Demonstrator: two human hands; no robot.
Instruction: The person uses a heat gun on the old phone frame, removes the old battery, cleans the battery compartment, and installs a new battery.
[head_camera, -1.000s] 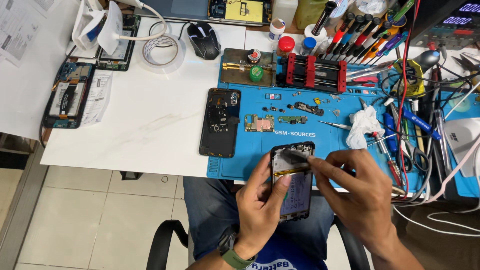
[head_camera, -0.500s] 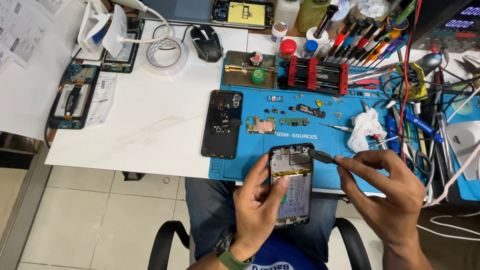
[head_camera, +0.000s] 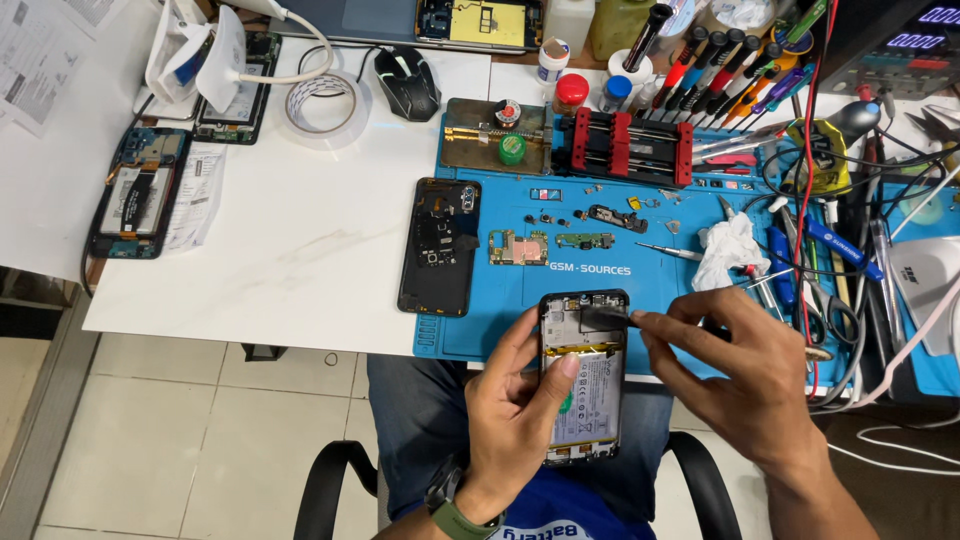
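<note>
My left hand (head_camera: 515, 410) grips an opened phone (head_camera: 584, 375) with its back off, so the battery and inner frame show; the thumb rests across the battery. My right hand (head_camera: 735, 375) pinches a small dark brush-like tool (head_camera: 605, 317) whose tip touches the top part of the phone's inside. Both hands hover over my lap, just in front of the blue work mat (head_camera: 610, 275).
On the mat lie a black back cover (head_camera: 440, 247), small circuit boards (head_camera: 518, 247), screws, tweezers and a crumpled tissue (head_camera: 728, 250). Behind stand a red-and-black clamp (head_camera: 625, 148), screwdrivers, bottles, a tape roll (head_camera: 325, 107) and a mouse (head_camera: 407, 83). Cables crowd the right; another opened phone (head_camera: 135, 195) lies left.
Both hands and the phone have shifted slightly lower and right in view. My right hand's tool has moved onto the phone's top section.
</note>
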